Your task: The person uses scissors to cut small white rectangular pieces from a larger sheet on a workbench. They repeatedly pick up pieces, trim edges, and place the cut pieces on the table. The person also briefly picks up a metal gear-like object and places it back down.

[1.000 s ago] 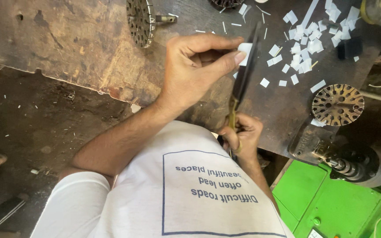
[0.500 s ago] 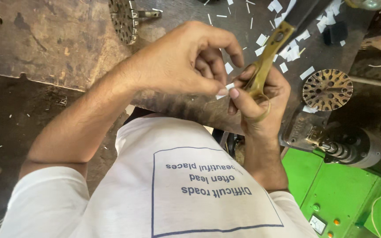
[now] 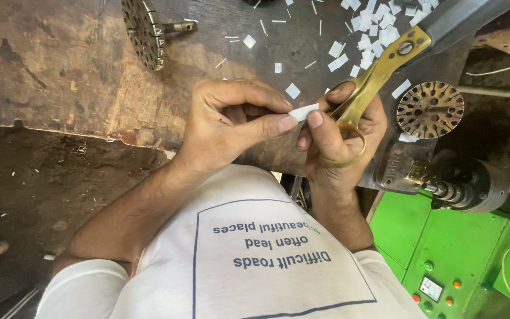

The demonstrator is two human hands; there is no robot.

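I see the left hand (image 3: 231,121) pinching a small white paper strip (image 3: 304,112) between thumb and forefinger, its long axis running left to right toward the right hand (image 3: 340,139). That hand is curled through the loops of brass-handled scissors (image 3: 379,74), which point up and right; the blade tips run out of view, so whether they are apart is unclear. Both hover over the worn bench's near edge (image 3: 90,133), paper scraps (image 3: 373,29) and a slotted metal disc (image 3: 430,110) beyond.

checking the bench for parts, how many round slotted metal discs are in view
2. One disc stands on edge at the bench's top left, on a shaft; the other disc lies flat right of the scissors. Others may be out of frame.
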